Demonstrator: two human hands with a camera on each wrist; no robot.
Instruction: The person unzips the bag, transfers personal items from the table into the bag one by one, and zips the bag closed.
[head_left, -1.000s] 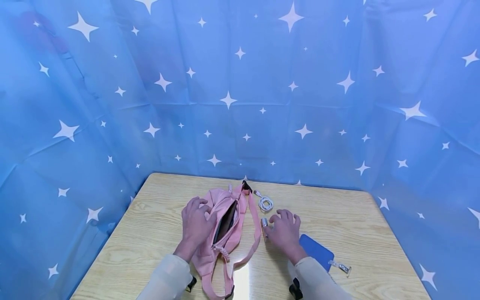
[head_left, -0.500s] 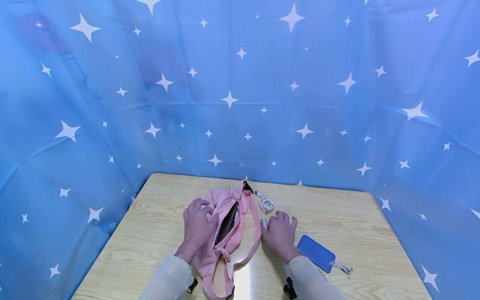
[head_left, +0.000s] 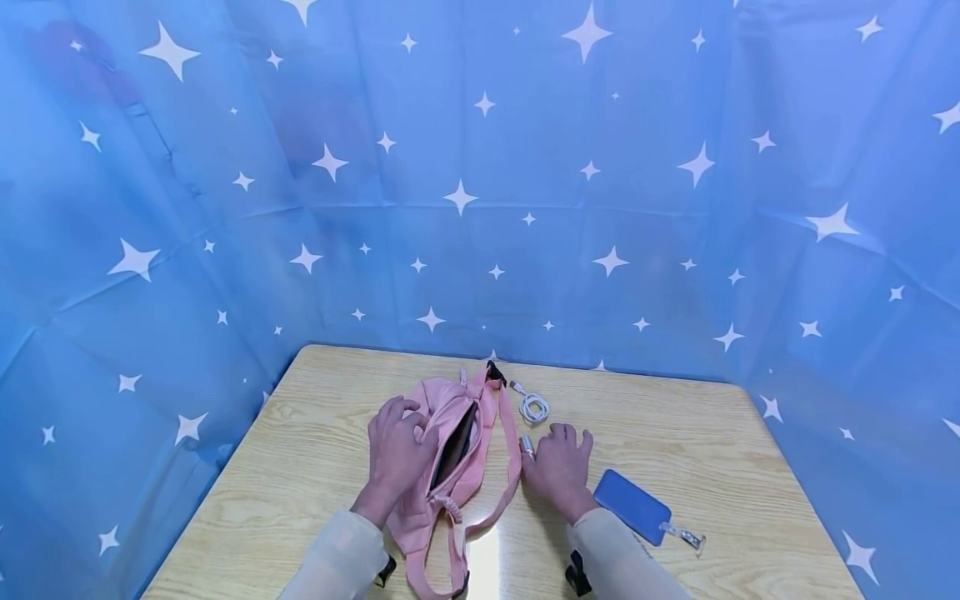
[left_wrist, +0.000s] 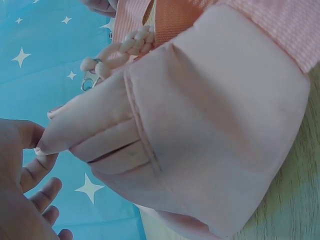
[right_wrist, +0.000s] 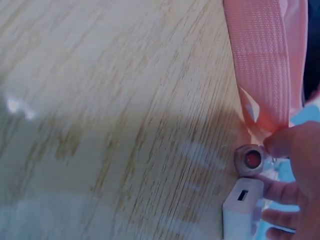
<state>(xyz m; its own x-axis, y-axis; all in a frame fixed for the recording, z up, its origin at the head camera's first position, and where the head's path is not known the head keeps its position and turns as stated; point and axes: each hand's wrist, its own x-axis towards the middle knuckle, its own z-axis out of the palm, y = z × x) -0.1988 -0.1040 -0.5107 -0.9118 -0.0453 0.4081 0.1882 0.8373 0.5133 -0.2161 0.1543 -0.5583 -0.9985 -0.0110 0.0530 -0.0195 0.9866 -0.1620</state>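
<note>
A pink belt bag (head_left: 416, 500) lies on the table with its zip opening parted and a dark inside showing. My left hand (head_left: 397, 450) pinches the fabric at the bag's edge between thumb and index finger, as the left wrist view shows. Just right of the bag's strap (head_left: 512, 433), my right hand (head_left: 558, 467) is low over the table. Its thumb and index finger pinch a small clear-and-silver tube (right_wrist: 252, 159) with a red centre, perhaps a lipstick. Beside that tube stands a white USB charger (right_wrist: 242, 207), which the hand hides in the head view.
A coiled white cable (head_left: 534, 408) lies beyond the right hand. Right of the forearm is a flat blue case (head_left: 633, 504) with a shiny strap (head_left: 684, 535). A braided pink cord (left_wrist: 132, 47) hangs by the bag's opening. Blue star-printed cloth (head_left: 480, 167) surrounds the wooden table (head_left: 315, 417).
My right hand has moved slightly left and closed in on the small tube, uncovering more of the blue case. The left hand keeps its hold on the bag.
</note>
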